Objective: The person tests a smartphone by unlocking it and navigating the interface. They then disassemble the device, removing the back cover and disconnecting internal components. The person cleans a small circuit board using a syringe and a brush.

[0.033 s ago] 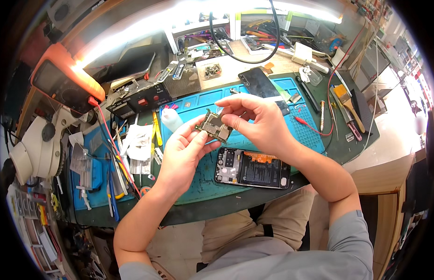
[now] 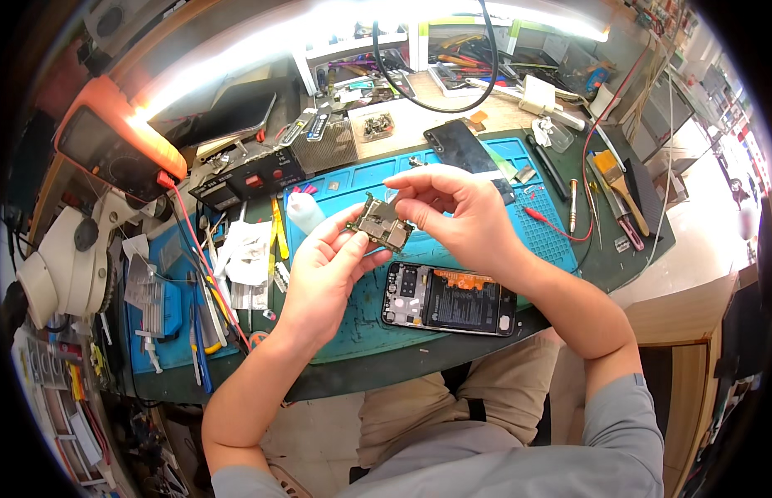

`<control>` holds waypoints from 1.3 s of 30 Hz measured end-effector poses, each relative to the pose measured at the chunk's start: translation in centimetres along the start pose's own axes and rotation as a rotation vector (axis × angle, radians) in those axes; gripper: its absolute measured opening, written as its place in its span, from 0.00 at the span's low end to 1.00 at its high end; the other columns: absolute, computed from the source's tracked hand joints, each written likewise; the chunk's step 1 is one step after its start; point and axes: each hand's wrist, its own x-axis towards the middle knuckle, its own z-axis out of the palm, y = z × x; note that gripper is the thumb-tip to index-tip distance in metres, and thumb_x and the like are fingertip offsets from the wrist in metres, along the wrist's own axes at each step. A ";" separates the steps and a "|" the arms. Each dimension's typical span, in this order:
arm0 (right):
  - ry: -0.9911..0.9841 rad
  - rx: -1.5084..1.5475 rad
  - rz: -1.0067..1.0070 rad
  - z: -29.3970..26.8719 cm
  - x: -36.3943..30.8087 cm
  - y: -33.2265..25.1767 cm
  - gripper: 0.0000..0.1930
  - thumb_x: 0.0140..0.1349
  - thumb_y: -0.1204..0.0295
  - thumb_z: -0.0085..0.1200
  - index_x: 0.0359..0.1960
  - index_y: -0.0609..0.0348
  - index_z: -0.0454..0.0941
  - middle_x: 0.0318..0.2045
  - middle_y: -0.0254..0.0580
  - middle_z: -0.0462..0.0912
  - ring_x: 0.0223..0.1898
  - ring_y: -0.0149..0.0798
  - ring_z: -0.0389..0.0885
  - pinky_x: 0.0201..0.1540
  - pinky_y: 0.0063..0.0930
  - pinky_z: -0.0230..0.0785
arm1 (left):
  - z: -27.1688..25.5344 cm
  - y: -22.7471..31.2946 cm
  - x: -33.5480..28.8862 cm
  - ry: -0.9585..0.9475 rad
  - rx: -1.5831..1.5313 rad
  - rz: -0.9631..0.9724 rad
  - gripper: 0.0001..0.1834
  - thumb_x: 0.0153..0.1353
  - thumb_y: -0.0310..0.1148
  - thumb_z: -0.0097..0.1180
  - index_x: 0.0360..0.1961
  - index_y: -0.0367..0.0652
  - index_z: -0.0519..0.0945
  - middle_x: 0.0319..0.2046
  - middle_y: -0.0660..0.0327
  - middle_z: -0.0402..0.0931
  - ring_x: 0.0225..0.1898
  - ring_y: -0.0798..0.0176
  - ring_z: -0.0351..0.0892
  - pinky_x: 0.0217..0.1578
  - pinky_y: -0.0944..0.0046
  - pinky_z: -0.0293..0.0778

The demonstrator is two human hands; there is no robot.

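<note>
Above the blue work mat I hold a small phone circuit board with metal shields on it, tilted in the air. The thumb and fingers of my left hand pinch its left and lower edge. My right hand is curled at the board's upper right edge, thumb and fingertips drawn together there; part of the fingers is hidden behind the thumb. Just below lies an opened phone body, its black battery and an orange flex part showing. A white bottle stands left of the board.
A dark phone panel lies at the mat's far side. An orange multimeter and a black power box stand at the left. Hand tools and a white microscope part crowd the left side; a yellow brush lies right.
My right thumb and fingertips have shifted very slightly at the board's upper right edge. My left hand and the board stay about where they were.
</note>
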 end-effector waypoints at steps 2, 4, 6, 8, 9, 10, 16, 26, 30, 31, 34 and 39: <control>0.012 0.091 0.025 0.0 0.0 0.2 0.07 0.66 0.79 0.60 0.44 0.64 0.84 0.38 0.40 0.87 0.39 0.29 0.86 0.43 0.25 0.80 | 0.1 0.1 0.0 0.011 0.003 0.006 0.24 0.74 0.29 0.52 0.68 0.33 0.65 0.55 0.56 0.78 0.56 0.63 0.80 0.58 0.59 0.78; 0.000 0.193 0.095 -0.2 0.1 0.2 0.07 0.65 0.79 0.60 0.45 0.63 0.84 0.38 0.39 0.87 0.39 0.29 0.86 0.43 0.25 0.80 | 0.1 0.2 0.0 0.016 0.019 0.010 0.24 0.74 0.29 0.52 0.67 0.33 0.66 0.55 0.56 0.78 0.56 0.62 0.80 0.59 0.58 0.78; -0.036 0.224 0.140 -0.4 0.1 0.5 0.08 0.65 0.79 0.60 0.45 0.63 0.83 0.37 0.39 0.87 0.38 0.28 0.85 0.43 0.24 0.79 | 0.4 0.4 -0.1 0.039 0.020 0.003 0.23 0.74 0.29 0.52 0.66 0.32 0.66 0.54 0.55 0.78 0.56 0.62 0.80 0.58 0.59 0.79; -0.052 0.191 0.139 -0.5 0.1 0.5 0.08 0.65 0.79 0.60 0.45 0.63 0.82 0.36 0.39 0.87 0.37 0.27 0.85 0.43 0.24 0.79 | 0.6 0.6 -0.1 0.047 0.019 -0.006 0.22 0.74 0.28 0.52 0.65 0.31 0.67 0.53 0.55 0.79 0.56 0.61 0.81 0.58 0.59 0.79; -0.054 0.145 0.115 -0.4 0.1 0.4 0.08 0.65 0.79 0.60 0.45 0.64 0.82 0.36 0.38 0.86 0.37 0.27 0.85 0.42 0.23 0.79 | 0.4 0.5 0.0 0.049 0.018 -0.009 0.22 0.74 0.28 0.52 0.64 0.31 0.67 0.53 0.54 0.79 0.55 0.61 0.81 0.58 0.59 0.79; -0.056 0.099 0.091 -0.3 0.1 0.4 0.08 0.65 0.79 0.60 0.45 0.64 0.82 0.35 0.38 0.86 0.36 0.26 0.85 0.42 0.23 0.79 | 0.4 0.5 0.0 0.051 0.016 -0.012 0.21 0.73 0.28 0.52 0.64 0.31 0.67 0.53 0.54 0.79 0.55 0.61 0.81 0.58 0.59 0.79; -0.039 0.170 0.104 0.2 -0.3 -0.4 0.07 0.66 0.78 0.61 0.44 0.65 0.84 0.33 0.38 0.87 0.37 0.25 0.85 0.42 0.21 0.79 | 0.7 0.8 -0.3 0.076 0.015 0.025 0.24 0.73 0.27 0.53 0.65 0.29 0.64 0.52 0.53 0.79 0.54 0.61 0.82 0.59 0.59 0.80; -0.102 0.304 0.143 0.5 -0.4 -0.3 0.12 0.66 0.75 0.63 0.50 0.65 0.84 0.38 0.39 0.88 0.40 0.25 0.86 0.44 0.21 0.80 | 0.8 0.5 -0.3 0.057 0.026 0.087 0.27 0.72 0.24 0.52 0.68 0.27 0.61 0.54 0.52 0.78 0.54 0.60 0.82 0.59 0.59 0.80; -0.010 0.083 0.060 0.5 -0.7 -1.0 0.12 0.65 0.76 0.64 0.50 0.64 0.84 0.38 0.39 0.89 0.39 0.25 0.86 0.43 0.21 0.80 | 0.9 0.7 -0.4 0.036 0.040 0.102 0.27 0.72 0.23 0.52 0.68 0.27 0.61 0.55 0.51 0.78 0.55 0.60 0.81 0.60 0.59 0.79; 0.007 0.007 0.028 0.4 -0.7 -1.1 0.12 0.64 0.76 0.64 0.49 0.64 0.85 0.38 0.38 0.89 0.38 0.24 0.86 0.42 0.21 0.80 | 0.9 0.7 -0.4 0.031 0.042 0.104 0.27 0.71 0.23 0.52 0.68 0.27 0.61 0.55 0.51 0.78 0.55 0.60 0.81 0.61 0.59 0.79; -0.010 -0.022 0.025 0.5 -0.6 -1.2 0.12 0.64 0.75 0.65 0.49 0.63 0.85 0.38 0.39 0.89 0.37 0.24 0.86 0.41 0.20 0.80 | 0.9 0.7 -0.6 0.028 0.046 0.098 0.28 0.71 0.22 0.53 0.69 0.27 0.60 0.55 0.51 0.78 0.55 0.60 0.81 0.61 0.59 0.78; 0.020 -0.155 -0.102 0.8 -0.6 -0.6 0.11 0.61 0.74 0.67 0.45 0.59 0.87 0.35 0.37 0.87 0.31 0.24 0.82 0.33 0.20 0.74 | 0.9 0.6 -0.5 0.031 0.012 0.093 0.28 0.70 0.21 0.53 0.69 0.27 0.61 0.55 0.51 0.78 0.54 0.60 0.82 0.59 0.61 0.79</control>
